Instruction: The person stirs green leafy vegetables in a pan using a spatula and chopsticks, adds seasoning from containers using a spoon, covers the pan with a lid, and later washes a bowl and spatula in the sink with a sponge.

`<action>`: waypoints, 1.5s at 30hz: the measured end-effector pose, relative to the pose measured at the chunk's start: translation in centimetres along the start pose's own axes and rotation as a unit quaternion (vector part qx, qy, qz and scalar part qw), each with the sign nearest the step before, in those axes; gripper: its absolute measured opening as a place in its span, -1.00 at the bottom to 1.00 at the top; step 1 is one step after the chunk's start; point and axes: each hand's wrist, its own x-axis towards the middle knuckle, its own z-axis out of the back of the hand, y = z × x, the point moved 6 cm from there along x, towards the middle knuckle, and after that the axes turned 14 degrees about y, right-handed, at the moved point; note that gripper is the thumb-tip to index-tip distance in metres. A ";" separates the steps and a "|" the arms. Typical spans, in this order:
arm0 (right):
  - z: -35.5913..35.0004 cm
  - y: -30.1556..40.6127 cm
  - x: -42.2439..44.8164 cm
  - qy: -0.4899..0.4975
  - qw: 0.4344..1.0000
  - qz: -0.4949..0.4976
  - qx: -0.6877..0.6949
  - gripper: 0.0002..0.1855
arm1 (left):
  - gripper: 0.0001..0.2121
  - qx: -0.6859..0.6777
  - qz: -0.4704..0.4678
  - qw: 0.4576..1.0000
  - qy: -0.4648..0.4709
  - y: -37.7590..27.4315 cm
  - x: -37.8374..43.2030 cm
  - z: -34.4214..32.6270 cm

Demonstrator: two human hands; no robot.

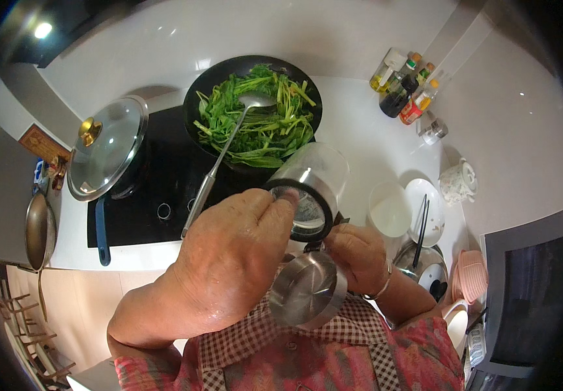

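Note:
My right hand [357,254] grips a clear glass jar [318,168] at its side, beside the dark rim. The jar is tilted with its mouth toward me, and its round metal lid [308,291] hangs open below on a hinge. My left hand [237,254] is at the jar's mouth, a fingertip just inside the rim; the other fingers are hidden behind the hand. Some whitish matter shows inside the jar. Beyond it, a black wok [191,100] holds leafy green vegetables [271,129], with a metal spatula [208,183] resting across them.
The wok stands on a black cooktop [159,176]. Left of it is a pan with a glass lid [115,146] and blue handle [102,234]. Several bottles [399,97] stand at the back right. A white bowl [390,210], a plate with chopsticks [425,207] and a pink basket [469,276] are at right.

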 end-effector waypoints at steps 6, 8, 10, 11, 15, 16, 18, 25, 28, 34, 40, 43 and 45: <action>-0.2 -0.7 -0.2 -0.017 1.000 0.003 0.005 -0.78 | -0.67 0.042 -0.095 0.992 -0.074 0.3 -0.9 -0.2; -0.2 -1.1 -0.5 0.004 1.000 -0.005 0.014 -0.78 | -0.70 0.104 -0.092 0.983 -0.118 0.4 -0.9 -0.2; -0.2 -1.4 -0.8 0.006 1.000 -0.013 0.010 -0.78 | -0.74 0.136 -0.082 0.980 -0.121 0.3 -0.6 -0.4; -0.2 -1.6 -0.9 0.007 1.000 -0.017 0.009 -0.78 | -0.77 0.137 -0.073 0.982 -0.103 0.2 -0.4 -0.5; 0.0 -1.1 -0.5 -0.006 1.000 0.002 0.005 -0.81 | -0.85 0.114 -0.017 0.993 -0.002 0.4 -0.2 -1.5; -0.2 -1.2 -0.5 0.000 1.000 -0.003 0.013 -0.81 | -0.86 0.093 -0.011 0.996 -0.002 0.6 -0.2 -1.6; -0.4 -1.4 -0.5 0.011 1.000 -0.007 0.019 -0.81 | -0.85 0.052 0.000 0.999 0.000 1.2 -0.1 -2.1; 0.2 -1.3 0.4 0.049 0.999 -0.004 -0.010 -0.80 | -0.85 0.048 0.032 0.998 -0.033 2.3 -0.2 -1.9; 0.4 -1.2 0.6 0.042 0.999 -0.012 -0.026 -0.80 | -0.87 0.024 0.024 0.999 -0.015 2.7 -0.1 -2.6; 0.1 -1.1 0.9 0.090 0.992 -0.041 -0.074 -0.81 | -0.93 -0.177 0.072 0.981 0.045 4.5 0.0 -5.6; 0.2 -0.7 0.6 0.100 0.987 -0.038 -0.118 -0.79 | -0.89 -0.562 0.217 0.796 0.055 6.4 -0.8 -9.1; 0.2 -0.8 0.4 0.089 0.987 -0.032 -0.128 -0.79 | -0.90 -0.649 0.276 0.707 0.043 6.8 -1.0 -9.3; 0.3 -0.9 0.5 0.075 0.989 -0.032 -0.120 -0.79 | -0.91 -0.666 0.322 0.672 0.029 6.9 -1.1 -8.9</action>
